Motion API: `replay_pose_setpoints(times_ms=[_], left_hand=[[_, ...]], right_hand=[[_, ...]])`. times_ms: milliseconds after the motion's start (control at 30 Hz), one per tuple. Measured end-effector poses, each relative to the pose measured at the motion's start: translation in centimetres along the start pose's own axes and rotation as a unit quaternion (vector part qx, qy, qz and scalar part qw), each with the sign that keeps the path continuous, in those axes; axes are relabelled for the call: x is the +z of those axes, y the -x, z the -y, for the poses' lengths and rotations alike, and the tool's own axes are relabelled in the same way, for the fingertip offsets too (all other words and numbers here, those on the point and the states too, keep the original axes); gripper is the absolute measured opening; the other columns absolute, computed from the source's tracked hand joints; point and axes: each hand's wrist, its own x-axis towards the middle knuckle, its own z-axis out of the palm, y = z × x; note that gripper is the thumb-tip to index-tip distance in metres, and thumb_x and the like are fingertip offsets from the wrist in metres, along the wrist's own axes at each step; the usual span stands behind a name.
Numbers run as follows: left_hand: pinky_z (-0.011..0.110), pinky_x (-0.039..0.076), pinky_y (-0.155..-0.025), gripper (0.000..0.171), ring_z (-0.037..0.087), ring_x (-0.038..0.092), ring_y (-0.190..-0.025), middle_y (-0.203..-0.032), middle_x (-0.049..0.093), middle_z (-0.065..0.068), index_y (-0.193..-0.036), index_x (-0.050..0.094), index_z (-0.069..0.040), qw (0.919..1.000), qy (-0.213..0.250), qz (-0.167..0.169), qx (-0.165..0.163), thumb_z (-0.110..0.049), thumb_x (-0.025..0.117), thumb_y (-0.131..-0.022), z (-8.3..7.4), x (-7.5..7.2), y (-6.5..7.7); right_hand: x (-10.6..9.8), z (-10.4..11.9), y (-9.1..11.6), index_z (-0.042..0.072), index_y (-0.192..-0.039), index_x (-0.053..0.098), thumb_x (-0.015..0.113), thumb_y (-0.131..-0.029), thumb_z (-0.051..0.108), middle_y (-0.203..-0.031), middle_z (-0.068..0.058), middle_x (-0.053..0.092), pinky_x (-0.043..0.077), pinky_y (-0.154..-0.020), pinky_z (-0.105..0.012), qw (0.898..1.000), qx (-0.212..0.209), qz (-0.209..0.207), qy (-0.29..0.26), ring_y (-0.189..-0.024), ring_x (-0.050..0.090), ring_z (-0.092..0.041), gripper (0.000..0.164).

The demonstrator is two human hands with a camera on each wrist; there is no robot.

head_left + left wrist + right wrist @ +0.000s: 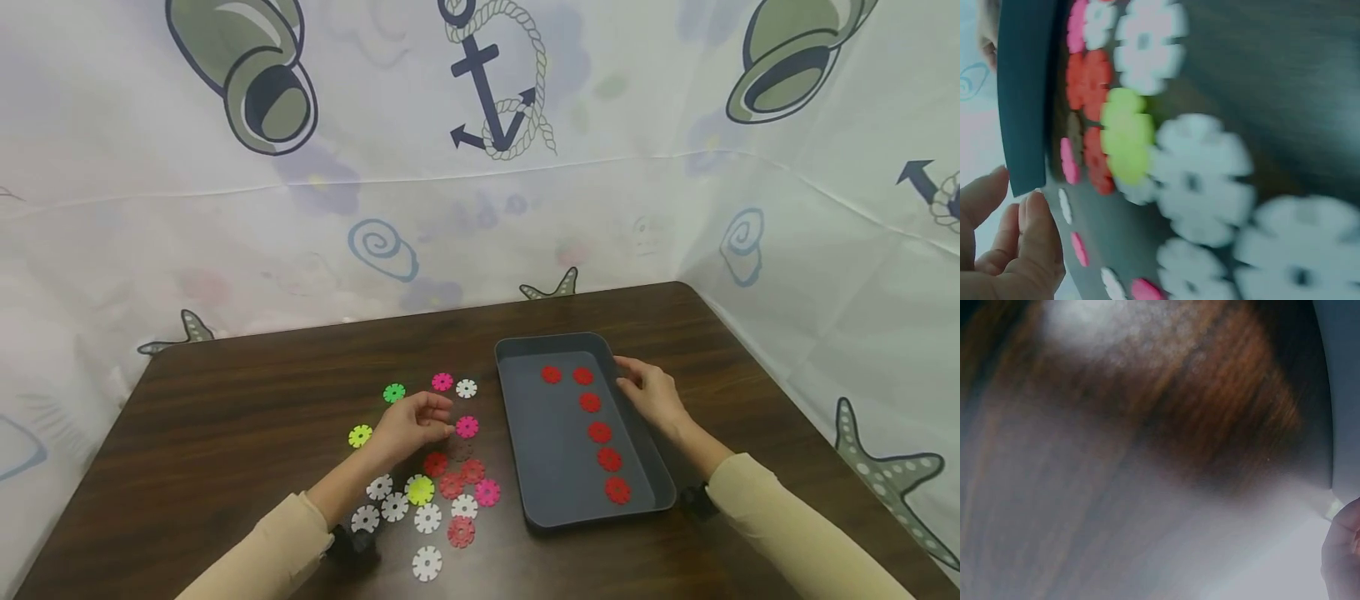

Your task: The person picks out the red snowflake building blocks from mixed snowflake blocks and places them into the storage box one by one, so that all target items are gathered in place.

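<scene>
My left hand (408,427) hovers over loose flower-shaped plastic discs, nearest a pink disc (467,427). Its thumb and fingers (1040,231) are loosely bent and apart, with nothing visible between them. Right of these lies a grey rectangular tray (551,467). Inside it several red discs (599,432) form a column, with one more red disc (551,374) left of its top. My right hand (654,396) rests at the tray's right rim, thumb and fingers spread apart. In the right wrist view only a bit of a finger (1341,550) shows beside the tray wall.
White discs (427,563), a yellow disc (360,436), a green disc (393,392) and overlapping red discs (452,485) lie on the dark wooden table (247,450). A patterned cloth (300,233) hangs behind and to the right.
</scene>
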Motion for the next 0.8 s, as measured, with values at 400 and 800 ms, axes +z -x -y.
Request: replay_pose_setpoints(times_ms=[400, 800], left_hand=[[0.025, 0.053, -0.069, 0.035, 0.016, 0.062, -0.082, -0.094, 0.066, 0.009, -0.105, 0.063, 0.002, 0.9944, -0.102, 0.008, 0.025, -0.009, 0.078, -0.075, 2.2, -0.3, 3.1], [0.021, 0.049, -0.063, 0.028, 0.011, 0.057, -0.073, -0.082, 0.063, 0.002, -0.095, 0.067, -0.003, 0.9828, -0.174, -0.014, 0.061, -0.006, 0.08, -0.071, 2.7, 0.5, 3.0]], right_hand=[[0.0, 0.1, 0.0, -0.006, -0.123, 0.056, 0.06, -0.088, -0.001, -0.067, -0.007, 0.052, 0.034, -0.05, -0.024, 1.0, 0.0, -0.004, 0.003, -0.053, 0.039, -0.009, 0.036], [0.1, 0.1, 0.0, -0.007, -0.122, 0.056, 0.06, -0.087, -0.001, -0.066, -0.005, 0.049, 0.034, -0.05, -0.024, 1.0, -0.003, -0.004, 0.009, -0.054, 0.038, -0.008, 0.036]])
